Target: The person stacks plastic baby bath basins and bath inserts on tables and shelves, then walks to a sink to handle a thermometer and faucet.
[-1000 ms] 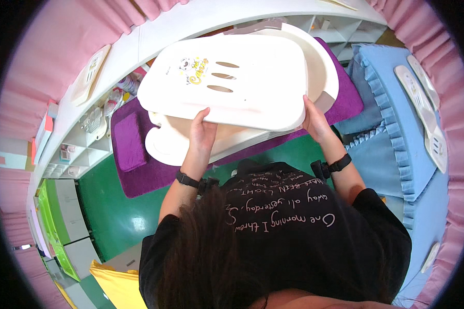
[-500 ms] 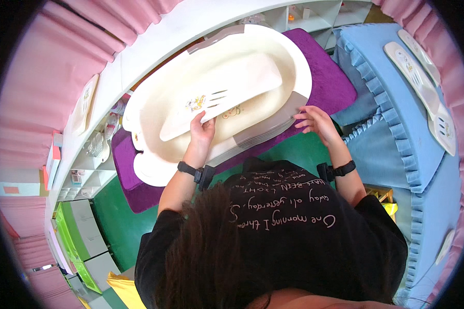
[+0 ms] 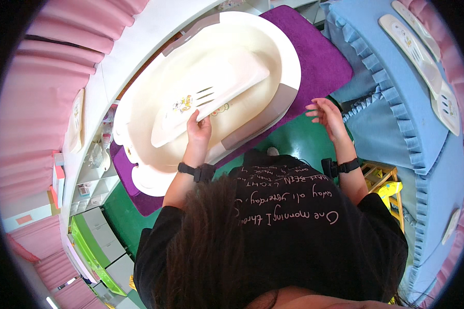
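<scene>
Fingers of the left hand (image 3: 198,130) press the near edge of a cream bath support insert (image 3: 206,100) lying inside the baby bathtub (image 3: 139,110). Right hand (image 3: 326,114) hovers open, fingers spread, empty, above the purple mat (image 3: 319,59) beyond.

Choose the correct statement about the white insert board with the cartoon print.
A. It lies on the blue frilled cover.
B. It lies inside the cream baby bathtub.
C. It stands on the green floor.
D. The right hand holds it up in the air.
B: the insert board rests inside the baby bathtub, with the left hand on its near edge; the right hand is open and holds nothing.
</scene>
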Demonstrator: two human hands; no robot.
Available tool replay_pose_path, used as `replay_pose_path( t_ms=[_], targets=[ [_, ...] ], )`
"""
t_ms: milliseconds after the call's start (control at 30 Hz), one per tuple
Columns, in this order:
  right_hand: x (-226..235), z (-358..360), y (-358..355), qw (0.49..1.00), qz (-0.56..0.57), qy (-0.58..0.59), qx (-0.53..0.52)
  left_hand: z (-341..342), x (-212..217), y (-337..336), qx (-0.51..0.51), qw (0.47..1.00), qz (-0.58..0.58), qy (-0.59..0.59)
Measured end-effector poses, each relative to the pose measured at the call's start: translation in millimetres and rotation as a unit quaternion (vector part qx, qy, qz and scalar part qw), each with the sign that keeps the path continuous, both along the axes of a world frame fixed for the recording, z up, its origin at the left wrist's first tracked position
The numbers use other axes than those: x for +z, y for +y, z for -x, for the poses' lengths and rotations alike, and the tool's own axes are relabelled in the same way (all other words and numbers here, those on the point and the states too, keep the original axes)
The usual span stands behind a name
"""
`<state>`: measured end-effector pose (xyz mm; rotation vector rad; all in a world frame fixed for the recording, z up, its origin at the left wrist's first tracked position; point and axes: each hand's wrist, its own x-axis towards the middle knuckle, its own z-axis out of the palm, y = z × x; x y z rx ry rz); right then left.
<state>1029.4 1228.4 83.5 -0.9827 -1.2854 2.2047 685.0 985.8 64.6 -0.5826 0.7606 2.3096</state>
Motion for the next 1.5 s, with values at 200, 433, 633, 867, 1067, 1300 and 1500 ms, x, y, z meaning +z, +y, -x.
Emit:
replay_pose_path(
  t_ms=[200, 433, 633, 867, 1067, 1300, 1500],
  targets=[
    [5, 6, -6, 0.999, 0.000, -0.011, -0.037, -10, 5, -2, -0.092, 0.996, 0.011, 0.004],
    [7, 11, -16, 0.998, -0.014, -0.032, -0.045, -20, 61, -16, -0.296, 0.929, -0.009, -0.221],
    [16, 21, -30, 0.998, -0.023, -0.041, -0.038, 2, 58, -22, -0.418, 0.906, -0.009, -0.058],
    [23, 16, -41, 0.998, -0.033, -0.048, -0.039, 54, 26, -17, -0.610, 0.605, 0.347, 0.377],
    [38, 23, -40, 0.998, -0.056, -0.041, 0.009, 128, -7, -59, -0.653, 0.292, 0.385, 0.583],
    [58, 122, -28, 0.938, -0.294, -0.090, 0.160, 167, -44, -107, -0.559, 0.196, 0.651, 0.475],
    [-3, 222, 8, 0.788, -0.335, -0.322, 0.404, 161, -70, -131, -0.595, 0.230, 0.587, 0.498]
  ],
)
